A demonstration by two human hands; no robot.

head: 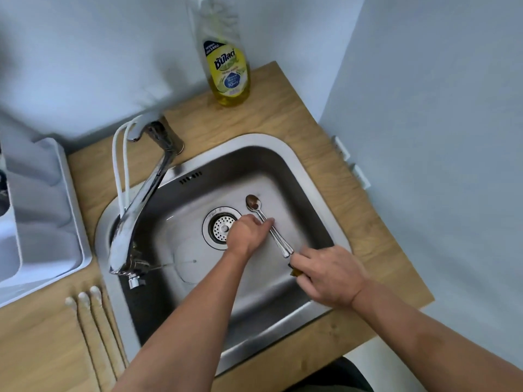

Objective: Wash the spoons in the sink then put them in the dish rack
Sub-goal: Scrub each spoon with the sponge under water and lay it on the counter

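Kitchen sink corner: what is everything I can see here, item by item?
Stainless steel sink: one, silver, set in the wooden counter.
Wooden counter: one, light brown.
Chrome tap: one, silver, over the sink's left side.
Metal spoons: at least two, silver, lying together in the basin; one bowl looks dirty.
Round drain strainer: one, silver, basin middle.
Dish soap bottle: one, yellow, back of the counter.
Plastic dish rack: one, white, left.
Left hand: on the spoon handles.
Right hand: holding something small and dark.

Wooden counter (283, 114) — soap bottle (227, 66) (upright)
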